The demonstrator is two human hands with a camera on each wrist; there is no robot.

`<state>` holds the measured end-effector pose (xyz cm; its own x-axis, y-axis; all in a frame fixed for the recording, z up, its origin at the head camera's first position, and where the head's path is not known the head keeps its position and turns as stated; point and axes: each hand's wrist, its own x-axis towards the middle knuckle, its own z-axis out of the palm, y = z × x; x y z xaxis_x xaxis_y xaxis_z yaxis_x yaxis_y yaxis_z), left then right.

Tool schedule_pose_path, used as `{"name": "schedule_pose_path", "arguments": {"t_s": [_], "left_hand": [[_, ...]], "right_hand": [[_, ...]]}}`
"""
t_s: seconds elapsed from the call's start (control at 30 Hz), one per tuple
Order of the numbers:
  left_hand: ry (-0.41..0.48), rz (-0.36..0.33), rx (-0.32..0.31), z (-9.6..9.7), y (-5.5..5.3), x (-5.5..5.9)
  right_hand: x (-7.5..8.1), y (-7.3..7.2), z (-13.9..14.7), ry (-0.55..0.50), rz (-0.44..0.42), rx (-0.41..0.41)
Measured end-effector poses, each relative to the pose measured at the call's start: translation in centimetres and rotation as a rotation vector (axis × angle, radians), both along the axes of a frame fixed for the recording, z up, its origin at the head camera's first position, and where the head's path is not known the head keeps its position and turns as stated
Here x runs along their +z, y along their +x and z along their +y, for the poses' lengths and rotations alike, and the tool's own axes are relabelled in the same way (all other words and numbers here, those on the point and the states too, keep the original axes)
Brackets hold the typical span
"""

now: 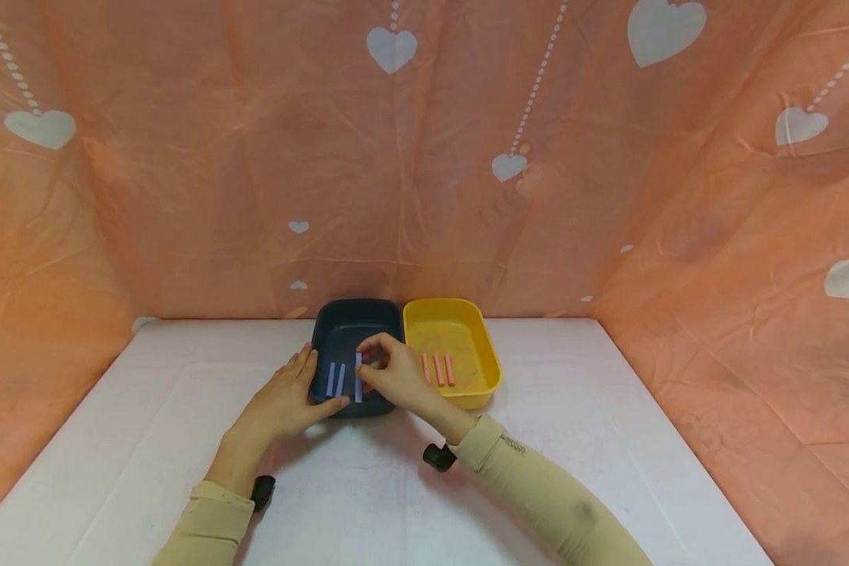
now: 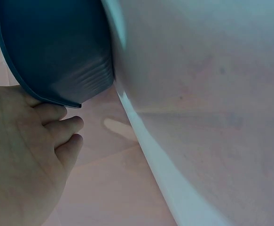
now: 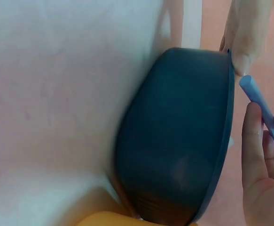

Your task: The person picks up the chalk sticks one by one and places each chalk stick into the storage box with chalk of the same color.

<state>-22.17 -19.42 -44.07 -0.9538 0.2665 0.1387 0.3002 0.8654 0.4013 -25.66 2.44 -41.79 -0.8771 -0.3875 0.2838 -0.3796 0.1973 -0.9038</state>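
My right hand (image 1: 400, 379) pinches a lavender-blue chalk stick (image 1: 358, 379) between thumb and fingers, over the dark blue tray (image 1: 357, 308). In the right wrist view the chalk (image 3: 262, 107) is tilted, just beyond the tray's rim (image 3: 229, 108). Two more blue chalk sticks (image 1: 340, 380) lie side by side in the tray's left part. My left hand (image 1: 283, 399) rests at the tray's near-left corner, its fingers extended along the left side and the thumb stretched along the near rim. In the left wrist view its fingertips (image 2: 70, 127) lie at the rim.
A yellow tray (image 1: 494, 365) stands right against the dark tray on its right, with three pink chalk sticks (image 1: 438, 369) in its near part. Both sit at the back of the white-covered table (image 1: 368, 503). An orange curtain (image 1: 439, 236) with pale hearts hangs behind and at both sides.
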Motion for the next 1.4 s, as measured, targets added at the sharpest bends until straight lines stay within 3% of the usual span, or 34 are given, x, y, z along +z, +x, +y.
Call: {"name": "schedule_pose_path", "arguments": {"t_s": [0.5, 1.07, 1.27, 1.4], "left_hand": [[-0.001, 0.015, -0.007, 0.1, 0.0, 0.1], [0.011, -0.020, 0.000, 0.0, 0.0, 0.1], [0.004, -0.025, 0.003, -0.1, -0.1, 0.1], [0.004, -0.025, 0.003, -0.1, -0.1, 0.2]], "right_hand": [[-0.5, -2.9, -2.2, 0.152, -0.049, -0.053], [-2.1, -5.6, -4.0, 0.111, -0.463, -0.063], [-2.3, -5.9, -3.9, 0.138, -0.501, -0.026], [-2.4, -5.9, -3.9, 0.199, -0.454, -0.042]]}}
